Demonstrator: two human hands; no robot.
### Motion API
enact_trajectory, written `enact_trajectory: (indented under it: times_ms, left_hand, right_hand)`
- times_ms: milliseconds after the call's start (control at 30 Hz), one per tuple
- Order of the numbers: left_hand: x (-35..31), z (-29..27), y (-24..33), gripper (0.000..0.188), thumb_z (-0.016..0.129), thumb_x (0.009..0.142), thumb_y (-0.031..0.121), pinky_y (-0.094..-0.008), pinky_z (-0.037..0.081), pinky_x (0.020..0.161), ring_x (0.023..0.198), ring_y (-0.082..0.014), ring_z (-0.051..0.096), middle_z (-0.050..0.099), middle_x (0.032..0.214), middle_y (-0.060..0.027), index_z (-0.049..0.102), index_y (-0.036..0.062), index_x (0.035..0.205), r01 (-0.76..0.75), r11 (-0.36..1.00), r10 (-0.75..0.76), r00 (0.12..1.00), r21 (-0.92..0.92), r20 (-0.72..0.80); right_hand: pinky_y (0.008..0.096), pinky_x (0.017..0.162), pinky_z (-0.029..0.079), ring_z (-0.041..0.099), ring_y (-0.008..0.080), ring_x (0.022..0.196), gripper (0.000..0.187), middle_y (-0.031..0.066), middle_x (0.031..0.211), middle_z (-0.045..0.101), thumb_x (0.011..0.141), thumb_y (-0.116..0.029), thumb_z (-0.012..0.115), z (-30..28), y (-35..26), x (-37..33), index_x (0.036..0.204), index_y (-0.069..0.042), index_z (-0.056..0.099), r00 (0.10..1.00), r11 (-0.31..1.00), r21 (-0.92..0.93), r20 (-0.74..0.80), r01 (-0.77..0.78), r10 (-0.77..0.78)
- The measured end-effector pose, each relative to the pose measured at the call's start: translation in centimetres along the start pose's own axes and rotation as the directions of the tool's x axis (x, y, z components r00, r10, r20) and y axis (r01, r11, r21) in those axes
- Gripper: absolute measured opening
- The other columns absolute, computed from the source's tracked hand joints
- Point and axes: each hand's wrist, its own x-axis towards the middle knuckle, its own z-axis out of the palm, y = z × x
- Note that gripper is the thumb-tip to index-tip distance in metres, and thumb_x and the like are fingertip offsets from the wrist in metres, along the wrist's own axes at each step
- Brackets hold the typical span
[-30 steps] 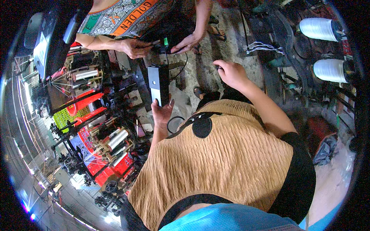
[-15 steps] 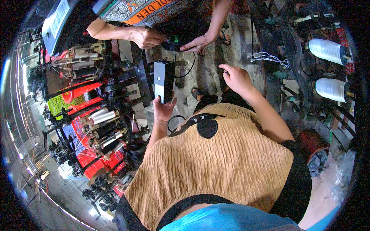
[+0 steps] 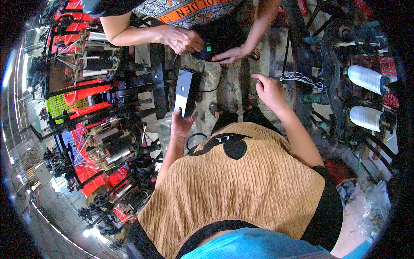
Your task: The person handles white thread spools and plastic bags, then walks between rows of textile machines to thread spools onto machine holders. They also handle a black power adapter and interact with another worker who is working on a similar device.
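My left hand (image 3: pixel 183 125) grips the lower end of a long black box (image 3: pixel 183 88) with a grey face and a white lower part, the thumb on its front. The box stands out ahead of my body. My right hand (image 3: pixel 271 94) is raised to the right with its index finger stretched out and the other fingers curled; I see nothing in it. Facing me, another person's hands (image 3: pixel 183 41) are around a small dark device with a green light (image 3: pixel 208 47). A black cable (image 3: pixel 214 88) loops between that device and the box.
Machines with rollers (image 3: pixel 101 64) and red plastic baskets (image 3: pixel 88 183) line the left side. Two large white thread spools (image 3: pixel 365 80) sit on a machine at right. White cords (image 3: pixel 304 79) hang near my right hand. Clear plastic bags (image 3: pixel 375 207) lie at the lower right.
The box in my left hand has shifted slightly right and tilted. My right hand has moved a little right and down. The other person's hands have shifted slightly right.
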Motion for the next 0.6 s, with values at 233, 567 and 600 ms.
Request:
enact_trajectory:
  times_ms: [233, 567, 600]
  left_hand:
    - [-0.1, 0.1, 0.0, 0.047, 0.066, 0.083, 0.03, -0.0554, 0.042, 0.101, 0.114, -0.0256, 0.058, 0.061, 0.123, -0.0064, 0.054, 0.0095, 0.124, -0.013, 0.999, 0.011, 0.998, 0.032, 0.069]
    - [1.3, -0.3, -0.8, 0.073, 0.069, 0.081, 0.041, -0.0472, 0.043, 0.099, 0.119, -0.024, 0.051, 0.051, 0.13, -0.009, 0.038, 0.0066, 0.138, 0.019, 0.985, -0.044, 0.988, 0.169, 0.146]
    - [1.6, -0.4, -0.7, 0.072, 0.068, 0.081, 0.041, -0.0476, 0.043, 0.099, 0.12, -0.0243, 0.051, 0.05, 0.13, -0.0101, 0.037, 0.0074, 0.137, -0.005, 0.985, -0.036, 0.971, 0.173, 0.238]
  right_hand:
    - [0.0419, 0.07, 0.053, 0.066, 0.037, 0.078, 0.022, 0.016, 0.095, 0.067, 0.082, -0.012, 0.064, -0.2, -7.5, 8.6, 0.102, -0.006, 0.066, 0.872, 0.902, 0.163, -0.369, 0.401, -0.321]
    - [0.0456, 0.079, 0.055, 0.068, 0.0351, 0.093, 0.052, 0.0199, 0.101, 0.068, 0.078, -0.047, 0.07, 6.1, -15.1, 14.8, 0.103, -0.002, 0.062, 0.98, 0.847, -0.516, 0.072, -0.125, 0.188]
    - [0.046, 0.082, 0.054, 0.067, 0.0345, 0.096, 0.058, 0.0204, 0.104, 0.067, 0.074, -0.047, 0.073, 6.1, -14.9, 14.9, 0.107, -0.001, 0.059, 0.967, 0.844, -0.514, 0.093, -0.155, 0.235]
